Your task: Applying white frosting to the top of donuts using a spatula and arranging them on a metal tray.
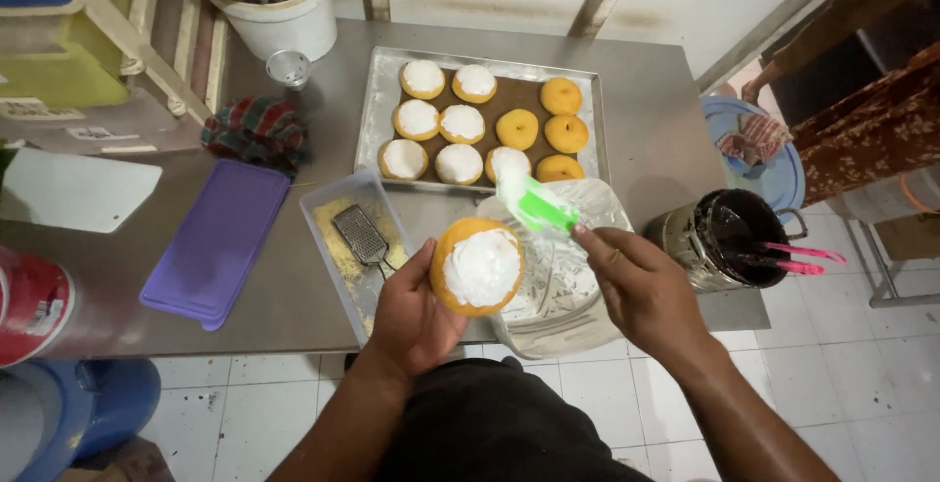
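Left hand (416,321) cupped under a doughnut (477,267) at frame centre, fingers grasping it, top already creamed white. Right hand (641,291) fingers pinched on a green spatula (539,206), blade loaded with cream, just above the doughnut.

Progress, judged from the tray (377,115) at upper centre: seven doughnuts frosted white, four plain on its right side. Roughly two-thirds done.

Containers: clear plastic bag (563,286) of white cream under the spatula; clear tub (333,223) left of centre with yellow crumbs and a small grater; dark pot (720,237) at right with chocolate-looking glaze and pink utensils; white bucket (284,22) upper left, tools inside.
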